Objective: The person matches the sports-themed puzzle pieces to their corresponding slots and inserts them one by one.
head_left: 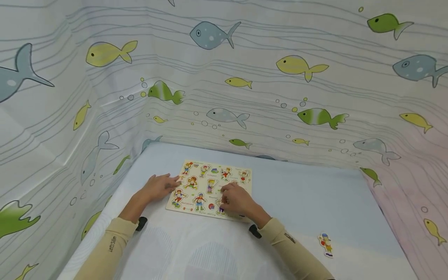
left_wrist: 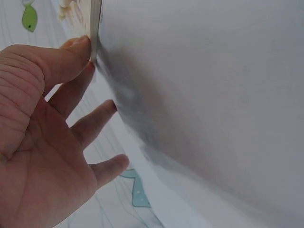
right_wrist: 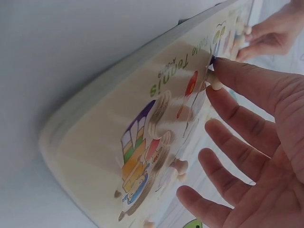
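The puzzle board (head_left: 210, 188) lies on the desk (head_left: 315, 194), toward twelve o'clock from the person. The left hand (head_left: 159, 187) rests at the board's nine o'clock edge; the right hand (head_left: 238, 200) lies on its five o'clock corner. A loose puzzle piece (head_left: 325, 245) lies well apart, at four o'clock from the board.

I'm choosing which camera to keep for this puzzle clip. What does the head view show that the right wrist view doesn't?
Only the head view shows the whole puzzle board on the table, and a loose figure piece lying apart from it. Only the right wrist view shows a small peg at the fingertips and the print "Tennis". Both show the right hand over the board and the left hand at its edge.
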Demonstrator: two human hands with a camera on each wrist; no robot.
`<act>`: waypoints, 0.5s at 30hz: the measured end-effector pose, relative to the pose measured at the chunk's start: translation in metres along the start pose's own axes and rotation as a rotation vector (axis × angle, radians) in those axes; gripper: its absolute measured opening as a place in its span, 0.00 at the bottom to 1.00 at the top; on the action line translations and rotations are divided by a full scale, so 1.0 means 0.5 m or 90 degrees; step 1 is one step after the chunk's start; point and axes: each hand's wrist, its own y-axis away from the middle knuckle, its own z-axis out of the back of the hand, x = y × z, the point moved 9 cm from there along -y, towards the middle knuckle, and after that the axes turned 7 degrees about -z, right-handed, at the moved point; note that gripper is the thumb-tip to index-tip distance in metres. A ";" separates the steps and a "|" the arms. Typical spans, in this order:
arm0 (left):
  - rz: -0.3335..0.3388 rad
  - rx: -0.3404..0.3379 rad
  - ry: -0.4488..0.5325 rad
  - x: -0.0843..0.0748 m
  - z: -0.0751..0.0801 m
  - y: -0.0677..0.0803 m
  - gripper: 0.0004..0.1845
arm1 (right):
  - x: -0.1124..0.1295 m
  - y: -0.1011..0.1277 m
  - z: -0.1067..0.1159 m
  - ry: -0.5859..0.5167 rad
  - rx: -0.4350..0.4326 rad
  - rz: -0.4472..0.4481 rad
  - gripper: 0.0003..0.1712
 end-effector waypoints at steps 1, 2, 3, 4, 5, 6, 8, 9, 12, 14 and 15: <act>0.002 0.001 0.002 0.000 0.000 0.000 0.18 | 0.000 0.001 0.002 -0.002 -0.001 0.002 0.13; 0.004 0.002 0.004 0.000 0.001 -0.001 0.17 | 0.001 0.001 0.003 -0.008 -0.001 0.002 0.13; 0.006 0.003 0.004 0.000 0.000 -0.001 0.18 | 0.002 0.002 0.005 -0.011 -0.003 0.004 0.13; 0.006 0.003 0.005 0.000 0.000 -0.001 0.18 | 0.003 0.003 0.006 -0.014 -0.003 0.004 0.13; 0.005 0.002 0.005 0.000 0.000 -0.001 0.18 | 0.004 0.003 0.007 -0.016 -0.005 0.006 0.13; 0.003 0.002 0.004 0.000 0.000 -0.001 0.18 | 0.005 0.003 0.007 -0.014 -0.006 0.007 0.13; 0.001 -0.001 0.004 0.000 -0.001 -0.001 0.18 | 0.006 0.004 0.009 -0.013 -0.009 0.008 0.13; 0.001 -0.003 0.005 0.000 0.000 -0.001 0.18 | 0.007 0.004 0.010 -0.010 -0.010 0.010 0.12; 0.001 -0.003 0.005 0.002 -0.001 0.000 0.18 | 0.006 0.006 0.013 -0.008 -0.012 0.010 0.11; 0.002 -0.002 0.004 0.003 -0.001 0.001 0.18 | 0.005 0.006 0.014 -0.013 -0.012 0.009 0.10; 0.002 -0.002 0.003 0.004 -0.002 0.001 0.18 | 0.004 0.007 0.014 -0.014 -0.012 0.007 0.10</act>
